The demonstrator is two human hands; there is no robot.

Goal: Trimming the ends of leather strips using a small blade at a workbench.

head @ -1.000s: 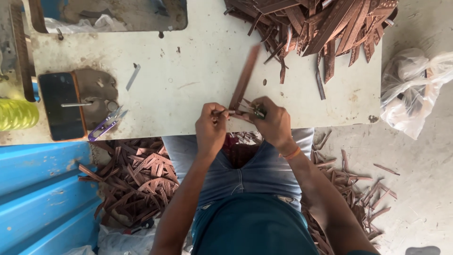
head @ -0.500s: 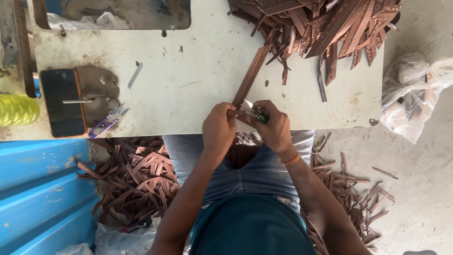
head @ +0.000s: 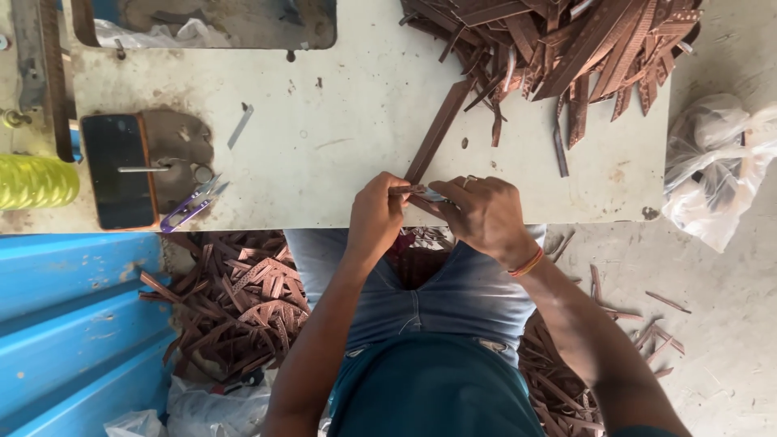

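- Fingers of the left hand [head: 376, 217] are curled tight, pinching the near end of a long brown strip [head: 437, 133] at the table's front edge.
- Fingers of the right hand [head: 486, 217] are bent close around a small metal tool [head: 427, 193], whose tip meets the strip right where the left hand grips it; an orange band circles that wrist.
- Below the hands, the person's lap in blue jeans [head: 429, 291] sits against the table [head: 340, 146], with brown offcuts [head: 243, 299] heaped on the floor to the left and more scattered to the right.
- From the pinch, the strip runs up and to the right across the pale tabletop, its far end touching a big pile of similar brown strips [head: 566, 48] at the far right corner.
- Well to the left on the table lie purple-handled snips [head: 190, 206], just beside a dark phone [head: 119, 170] and a round metal plate [head: 178, 154].
- At the left edge stands a yellow thread cone [head: 36, 182]; a white plastic bag [head: 716, 166] lies on the floor off the right end.
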